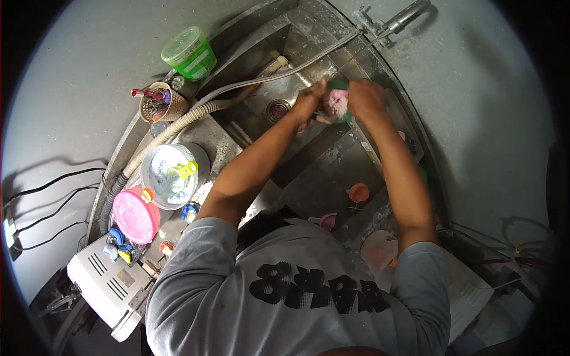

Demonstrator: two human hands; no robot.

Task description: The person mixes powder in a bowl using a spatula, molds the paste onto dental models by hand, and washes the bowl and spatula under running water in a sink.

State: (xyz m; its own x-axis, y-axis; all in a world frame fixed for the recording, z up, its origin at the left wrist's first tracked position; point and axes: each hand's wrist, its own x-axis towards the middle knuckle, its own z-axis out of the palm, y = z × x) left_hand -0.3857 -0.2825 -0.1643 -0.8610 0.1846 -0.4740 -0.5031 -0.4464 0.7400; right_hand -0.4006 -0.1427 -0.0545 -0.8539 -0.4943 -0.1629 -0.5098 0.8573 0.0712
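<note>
Over the sink (264,133), both my hands are at a small green container (343,86) with a pale pink mass (338,103) in it. My left hand (311,103) is curled around its left side, some fingers smeared by motion. My right hand (367,98) is closed at its right edge; the fingertips are partly hidden. Motion blurs the container's outline, so its exact kind does not show. Left of the hands lies the round drain (278,110) in the basin floor.
A ribbed hose (199,111) and a thin grey hose (285,72) cross the sink's left side. A tap (395,26) is on the far wall. To the left stand a green tub (190,54), a woven basket (169,107), a clear bucket (202,163) and a pink-lidded tub (138,215).
</note>
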